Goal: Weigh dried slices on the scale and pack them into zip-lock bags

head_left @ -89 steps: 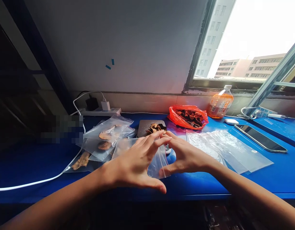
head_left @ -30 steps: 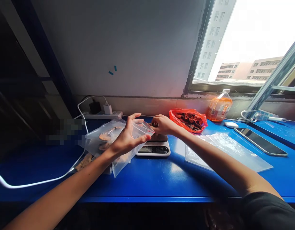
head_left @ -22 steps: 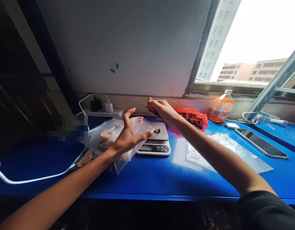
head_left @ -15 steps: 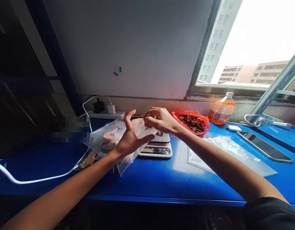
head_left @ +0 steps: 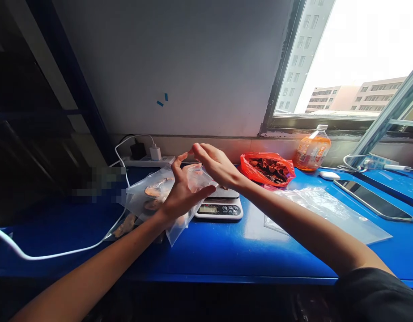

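My left hand (head_left: pixel 182 194) is at a clear plastic bag (head_left: pixel 135 190), its thumb stretched to the right and its fingers curled up around the bag's mouth. Brownish dried slices (head_left: pixel 153 192) show through the plastic. My right hand (head_left: pixel 219 165) is raised above the bag's mouth, thumb and fingers close together; what they hold, if anything, is hidden. Just below it stands a white kitchen scale (head_left: pixel 223 210) with a lit display, its plate partly covered by my hands. A bit of a dark piece (head_left: pixel 225 188) shows on the plate.
A red plastic bag (head_left: pixel 251 175) of dark dried pieces lies open behind the scale. Flat clear bags (head_left: pixel 343 219), a phone (head_left: pixel 374 200), a white earphone case (head_left: pixel 329 175) and an orange drink bottle (head_left: pixel 312 150) are to the right. A white cable (head_left: pixel 58 256) crosses the left side.
My right hand has shifted slightly up and left and turned, its fingertips now hidden behind it. My left hand and its bag have barely moved. The scale's reading looks different.
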A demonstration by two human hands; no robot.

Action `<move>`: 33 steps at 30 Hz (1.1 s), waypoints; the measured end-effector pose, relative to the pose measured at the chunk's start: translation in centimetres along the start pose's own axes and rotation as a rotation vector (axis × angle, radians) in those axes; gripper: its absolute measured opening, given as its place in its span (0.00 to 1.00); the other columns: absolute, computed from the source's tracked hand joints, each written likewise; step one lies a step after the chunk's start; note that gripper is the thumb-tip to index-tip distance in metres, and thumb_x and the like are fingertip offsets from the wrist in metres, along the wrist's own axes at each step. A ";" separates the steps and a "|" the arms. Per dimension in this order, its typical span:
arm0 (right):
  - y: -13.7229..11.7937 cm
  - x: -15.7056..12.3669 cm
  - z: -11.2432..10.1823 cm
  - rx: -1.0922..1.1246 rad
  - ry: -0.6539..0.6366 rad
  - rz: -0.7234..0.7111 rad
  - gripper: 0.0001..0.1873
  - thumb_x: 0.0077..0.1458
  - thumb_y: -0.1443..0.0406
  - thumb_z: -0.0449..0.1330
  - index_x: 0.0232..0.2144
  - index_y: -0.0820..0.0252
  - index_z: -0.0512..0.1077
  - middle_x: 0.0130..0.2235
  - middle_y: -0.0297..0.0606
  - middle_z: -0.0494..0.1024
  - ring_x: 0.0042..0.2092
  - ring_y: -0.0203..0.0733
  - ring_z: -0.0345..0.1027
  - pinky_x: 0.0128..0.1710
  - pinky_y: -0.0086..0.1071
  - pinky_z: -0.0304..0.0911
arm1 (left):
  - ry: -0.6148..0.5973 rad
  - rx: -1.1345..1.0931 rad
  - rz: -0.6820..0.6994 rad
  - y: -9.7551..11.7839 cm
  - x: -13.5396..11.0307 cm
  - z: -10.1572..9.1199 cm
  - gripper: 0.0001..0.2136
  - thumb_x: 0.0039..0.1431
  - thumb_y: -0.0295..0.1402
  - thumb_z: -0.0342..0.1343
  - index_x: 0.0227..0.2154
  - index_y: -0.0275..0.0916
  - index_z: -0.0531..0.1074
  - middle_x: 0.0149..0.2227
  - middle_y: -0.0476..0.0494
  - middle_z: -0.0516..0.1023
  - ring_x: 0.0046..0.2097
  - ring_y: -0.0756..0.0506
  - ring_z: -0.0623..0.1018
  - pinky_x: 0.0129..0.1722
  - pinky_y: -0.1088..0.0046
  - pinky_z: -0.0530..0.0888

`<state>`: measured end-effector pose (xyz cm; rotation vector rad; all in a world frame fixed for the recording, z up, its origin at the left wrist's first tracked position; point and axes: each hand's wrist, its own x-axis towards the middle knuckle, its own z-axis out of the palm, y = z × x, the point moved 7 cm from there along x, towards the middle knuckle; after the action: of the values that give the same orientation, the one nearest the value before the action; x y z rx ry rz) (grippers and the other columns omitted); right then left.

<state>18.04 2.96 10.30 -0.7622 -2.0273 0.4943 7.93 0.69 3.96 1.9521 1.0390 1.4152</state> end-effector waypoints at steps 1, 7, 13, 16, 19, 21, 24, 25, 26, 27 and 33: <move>0.0 -0.1 -0.8 -0.034 0.056 -0.030 0.27 0.65 0.47 0.41 0.39 0.59 0.71 0.40 0.38 0.74 0.41 0.38 0.67 0.41 0.32 0.61 | -0.003 -0.024 -0.014 0.0 0.0 0.0 0.43 0.50 0.44 0.64 0.59 0.44 0.38 0.56 0.34 0.65 0.59 0.33 0.68 0.58 0.47 0.66; 5.5 -2.8 -2.9 -0.507 -0.052 0.069 0.13 0.57 0.59 0.56 0.37 0.63 0.74 0.36 0.43 0.76 0.38 0.42 0.68 0.39 0.34 0.60 | 0.029 -0.060 -0.046 -0.1 0.0 -0.4 0.46 0.44 0.45 0.67 0.57 0.46 0.40 0.56 0.33 0.63 0.59 0.35 0.68 0.55 0.49 0.69; 9.3 -5.6 -0.7 -0.637 -0.310 0.150 0.13 0.53 0.65 0.57 0.41 0.61 0.76 0.37 0.42 0.79 0.37 0.42 0.71 0.35 0.31 0.61 | 0.008 -0.045 -0.020 0.0 0.0 -0.1 0.46 0.43 0.45 0.67 0.57 0.45 0.41 0.54 0.34 0.64 0.59 0.35 0.67 0.54 0.47 0.69; 10.1 -5.5 -0.6 -0.642 -0.245 0.201 0.11 0.51 0.71 0.55 0.34 0.59 0.77 0.36 0.40 0.80 0.37 0.41 0.72 0.36 0.30 0.61 | -0.031 -0.024 -0.046 -0.4 -0.1 0.3 0.45 0.43 0.44 0.67 0.57 0.44 0.42 0.53 0.33 0.65 0.57 0.34 0.69 0.53 0.46 0.69; 10.7 -5.3 -0.9 -0.515 -0.179 0.279 0.12 0.49 0.73 0.55 0.34 0.60 0.76 0.31 0.37 0.79 0.33 0.39 0.71 0.33 0.28 0.61 | -0.046 -0.004 -0.044 -0.6 -0.1 0.5 0.45 0.43 0.43 0.67 0.57 0.44 0.42 0.52 0.34 0.67 0.56 0.34 0.70 0.52 0.45 0.69; 10.4 -5.1 -1.6 -0.376 -0.094 0.310 0.12 0.49 0.73 0.55 0.36 0.61 0.75 0.27 0.35 0.77 0.29 0.36 0.69 0.29 0.27 0.61 | -0.048 0.002 -0.038 -0.6 -0.1 0.6 0.45 0.43 0.43 0.67 0.57 0.44 0.43 0.52 0.35 0.67 0.56 0.34 0.71 0.52 0.45 0.69; 8.0 -4.3 -3.5 -0.229 0.106 0.214 0.10 0.50 0.70 0.57 0.37 0.62 0.73 0.26 0.33 0.75 0.27 0.34 0.66 0.28 0.27 0.60 | -0.047 -0.002 -0.044 -0.7 -0.1 0.6 0.45 0.43 0.43 0.68 0.58 0.45 0.44 0.53 0.34 0.67 0.57 0.33 0.70 0.51 0.46 0.70; 6.7 -4.1 -4.0 -0.205 0.159 0.156 0.09 0.51 0.69 0.57 0.36 0.61 0.72 0.27 0.33 0.75 0.27 0.34 0.66 0.29 0.27 0.60 | -0.047 -0.004 -0.051 -0.9 -0.1 0.6 0.45 0.43 0.43 0.68 0.58 0.44 0.43 0.53 0.33 0.66 0.58 0.32 0.69 0.51 0.46 0.70; 5.4 -3.8 -4.3 -0.194 0.182 0.097 0.08 0.52 0.68 0.57 0.36 0.61 0.72 0.29 0.34 0.76 0.28 0.34 0.66 0.30 0.27 0.60 | -0.046 -0.002 -0.057 -1.0 -0.1 0.6 0.46 0.42 0.44 0.68 0.58 0.44 0.43 0.53 0.32 0.66 0.59 0.32 0.68 0.51 0.46 0.70; 4.2 -3.6 -4.3 -0.199 0.177 0.044 0.07 0.52 0.67 0.58 0.35 0.61 0.72 0.31 0.35 0.77 0.30 0.34 0.67 0.32 0.28 0.61 | -0.039 0.003 -0.060 -1.2 0.0 0.6 0.47 0.41 0.44 0.69 0.58 0.44 0.43 0.54 0.31 0.66 0.59 0.31 0.67 0.52 0.46 0.70; 0.5 -4.7 -2.0 -0.320 0.000 0.020 0.15 0.58 0.58 0.56 0.29 0.62 0.75 0.24 0.33 0.71 0.25 0.31 0.59 0.26 0.27 0.53 | 0.040 0.083 -0.029 -1.0 -0.2 0.3 0.46 0.38 0.46 0.70 0.56 0.45 0.48 0.58 0.30 0.61 0.59 0.31 0.67 0.55 0.47 0.67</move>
<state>21.88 0.27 8.26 -0.9728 -2.1271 0.1809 7.95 1.13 3.03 1.9662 1.1564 1.4219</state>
